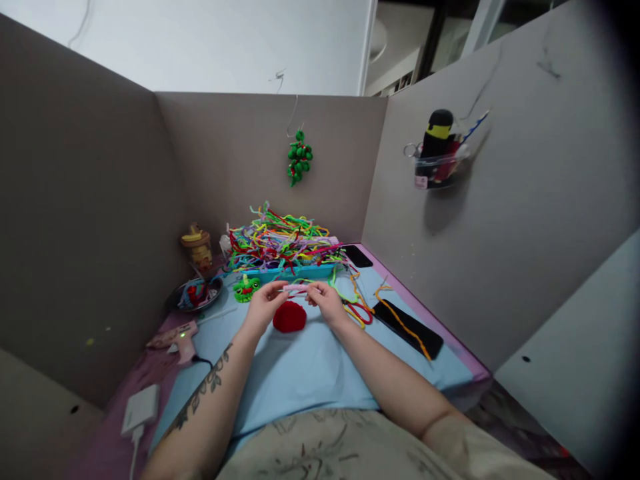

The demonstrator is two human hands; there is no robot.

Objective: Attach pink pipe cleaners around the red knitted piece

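Observation:
Between my two hands a short pale pink fuzzy strip, which looks like pipe cleaner, is stretched sideways. My left hand pinches its left end, and my right hand pinches the right end. Just below them a red fuzzy disc lies on the light blue cloth. Left of my left hand sits a green frog-like figure made of the same fuzzy material. Beside my right hand are red-handled scissors and some loose yellow and green strands.
A blue tray heaped with colourful pipe cleaners stands behind. To the left are a pink glue gun, a bowl, a cup and a white power adapter. Two dark phone-like slabs lie right. Grey panels enclose the table.

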